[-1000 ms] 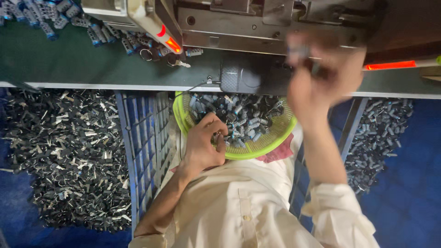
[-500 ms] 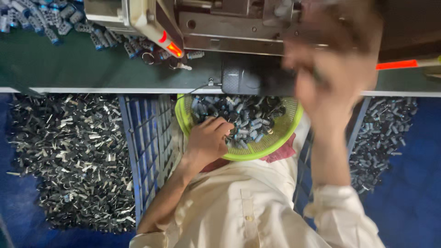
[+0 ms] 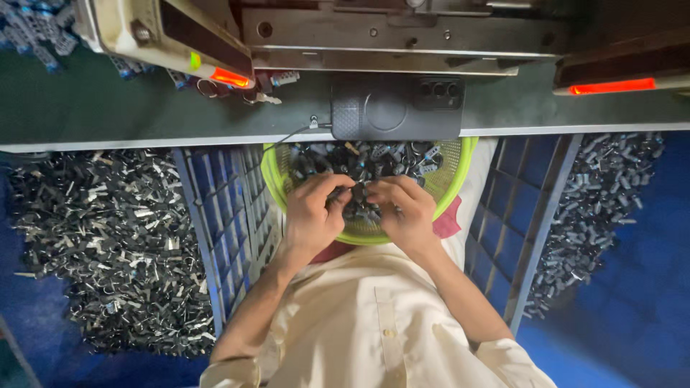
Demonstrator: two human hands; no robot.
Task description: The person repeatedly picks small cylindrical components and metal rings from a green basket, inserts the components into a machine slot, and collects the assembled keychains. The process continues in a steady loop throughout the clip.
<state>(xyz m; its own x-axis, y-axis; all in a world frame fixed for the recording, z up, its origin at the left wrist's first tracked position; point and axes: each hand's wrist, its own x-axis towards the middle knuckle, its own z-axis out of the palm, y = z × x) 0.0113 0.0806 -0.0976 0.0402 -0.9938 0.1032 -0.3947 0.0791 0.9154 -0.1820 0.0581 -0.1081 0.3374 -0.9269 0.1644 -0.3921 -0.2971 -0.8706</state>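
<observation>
Small dark metal parts point(image 3: 374, 164) sit in the green basket point(image 3: 460, 154) on the lap, just under the bench edge point(image 3: 144, 140). Both hands are now in it — right hand point(image 3: 402, 212) has come down from the machine point(image 3: 402, 32) a sec ago, joining left hand point(image 3: 316, 212). Fingers of both curl on pieces; exact grip can't be told. Phone point(image 3: 395, 108) lies above; more parts heaped on either side.

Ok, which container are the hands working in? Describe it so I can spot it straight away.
Start at the green bench top across the upper part of the view and find the dark phone lying at its front edge. Directly below it sits a round lime-green mesh basket of small dark parts, with the left hand and right hand inside. It is the only round, bright green container; the crates beside it are blue and rectangular.
</observation>
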